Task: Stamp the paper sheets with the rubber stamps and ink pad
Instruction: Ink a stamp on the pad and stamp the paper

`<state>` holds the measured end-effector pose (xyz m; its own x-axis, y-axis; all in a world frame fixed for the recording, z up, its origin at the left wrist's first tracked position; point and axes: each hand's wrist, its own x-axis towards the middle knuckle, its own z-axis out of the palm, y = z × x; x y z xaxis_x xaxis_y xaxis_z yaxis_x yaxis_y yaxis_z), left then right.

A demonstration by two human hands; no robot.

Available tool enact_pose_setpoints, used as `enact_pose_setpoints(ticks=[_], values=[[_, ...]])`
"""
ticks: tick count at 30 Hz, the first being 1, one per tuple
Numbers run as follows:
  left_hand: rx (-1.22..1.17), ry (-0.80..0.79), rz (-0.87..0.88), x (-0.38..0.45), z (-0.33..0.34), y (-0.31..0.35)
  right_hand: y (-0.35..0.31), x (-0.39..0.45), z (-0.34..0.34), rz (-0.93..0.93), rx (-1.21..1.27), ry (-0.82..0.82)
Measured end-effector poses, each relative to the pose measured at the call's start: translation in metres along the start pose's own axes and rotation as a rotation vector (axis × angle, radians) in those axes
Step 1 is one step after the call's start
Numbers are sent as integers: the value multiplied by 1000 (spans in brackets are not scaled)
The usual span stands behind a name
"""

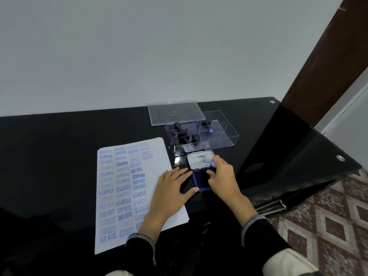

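Right hand (222, 177) is gripping a rubber stamp (212, 165), fingers curled around its dark handle; blue cap is showing above the knuckles. Stamp is sitting over the open ink pad (201, 181), at the pad's right side. Whether the stamp face is actually touching the ink, cannot tell: the hand is hiding it.

Ink pad is lying on the black desk (59, 148), just right of the paper. Its lid (199, 161) is standing open at the far end, white label facing up.

Left hand (173, 188) is lying flat, fingers straight and slightly spread, holding nothing. Palm is resting on the right edge of the paper sheets (127, 192); fingertips are reaching to the pad's left edge, thumb touching its near corner.

Paper sheets are lying in a stack, left of the pad. Top sheet is carrying many blue impressions: SAMPLE, AMENDED, FRAGILE, EXPRESS, AIR MAIL, FAX OUT, some upside down.

Clear plastic box (223, 134) is standing just behind the ink pad, holding several more dark-handled stamps (182, 133). Its clear lid (176, 112) is leaning on the box's far left corner.
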<state>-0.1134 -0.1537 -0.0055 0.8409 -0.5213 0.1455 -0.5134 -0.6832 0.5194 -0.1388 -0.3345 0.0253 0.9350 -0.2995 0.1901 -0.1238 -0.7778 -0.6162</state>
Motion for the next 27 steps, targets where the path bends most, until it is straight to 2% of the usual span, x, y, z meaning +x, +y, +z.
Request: enact_pose_setpoints(ticks=[4, 10, 19, 24, 27], values=[[-4, -4, -1, 0, 0, -1, 2, 12, -5, 2, 14, -61], [-1, 1, -2, 0, 0, 0, -1, -2, -1, 26, 11, -2], [-4, -7, -1, 1, -2, -1, -5, -7, -12, -16, -137, -36], [-8, -6, 1, 1, -2, -1, -9, -1, -17, 102, -7, -47], [-16, -1, 3, 0, -2, 0, -13, 3, -20, 145, -52, -81]])
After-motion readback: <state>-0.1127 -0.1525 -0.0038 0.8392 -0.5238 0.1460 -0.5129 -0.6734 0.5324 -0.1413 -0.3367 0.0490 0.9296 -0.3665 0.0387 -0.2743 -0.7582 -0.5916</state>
